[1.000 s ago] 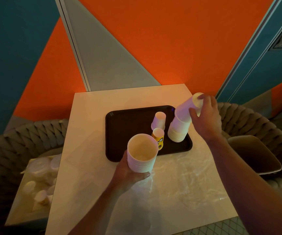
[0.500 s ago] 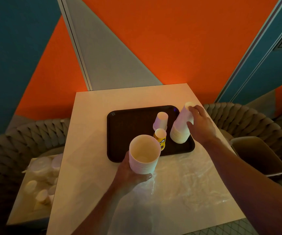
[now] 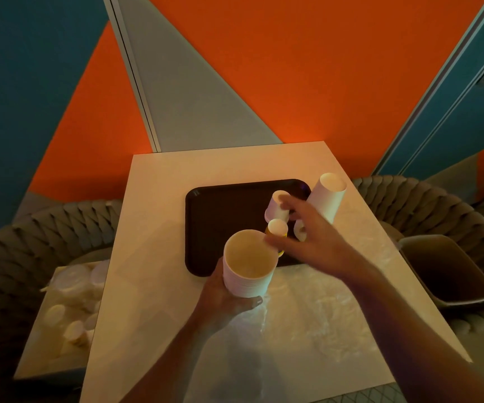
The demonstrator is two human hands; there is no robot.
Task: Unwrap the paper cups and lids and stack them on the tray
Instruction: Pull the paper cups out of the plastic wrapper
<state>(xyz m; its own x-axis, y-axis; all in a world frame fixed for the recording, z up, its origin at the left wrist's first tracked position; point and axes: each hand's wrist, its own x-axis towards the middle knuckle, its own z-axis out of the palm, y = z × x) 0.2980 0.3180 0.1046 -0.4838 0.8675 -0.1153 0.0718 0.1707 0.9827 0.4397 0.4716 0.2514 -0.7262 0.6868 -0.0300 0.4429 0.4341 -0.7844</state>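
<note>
Over the tray (image 3: 220, 216), right hand (image 3: 313, 242) spreads empty; left hand's (image 3: 223, 301) grip wraps the cup stack (image 3: 248, 267).

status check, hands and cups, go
Left hand grips cup stack upright at tray edge. Right hand open, empty, over small cups. Tall stack inverted on tray. Plastic wrap on table.

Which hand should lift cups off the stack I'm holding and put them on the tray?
The right hand. It is free, fingers spread, and hovers over the brown tray, its fingertips near the rim of the cup stack. The left hand grips that stack from below, so it is occupied.
</note>
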